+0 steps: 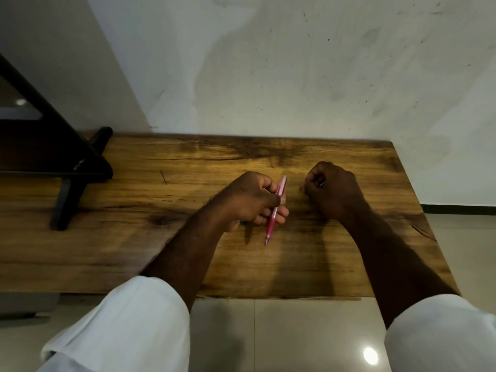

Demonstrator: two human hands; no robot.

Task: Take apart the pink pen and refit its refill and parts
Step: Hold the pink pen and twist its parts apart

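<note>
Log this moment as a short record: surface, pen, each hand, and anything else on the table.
surface: wooden table against a white wall
pink pen: held in the left hand, tip pointing toward the person, above the table
right hand: closed in a fist, resting on the table; a small thin object shows at the fingers, too small to identify
other: black stand at the table's left end

A single head-worn wide-angle camera is looking forward and steeply down from above the person's own arms. It is facing a wall (295,63), with the desk (134,237) filling the middle of the view, near the lens. The floor (281,334) is showing along the bottom edge, directly beneath the camera.
</note>
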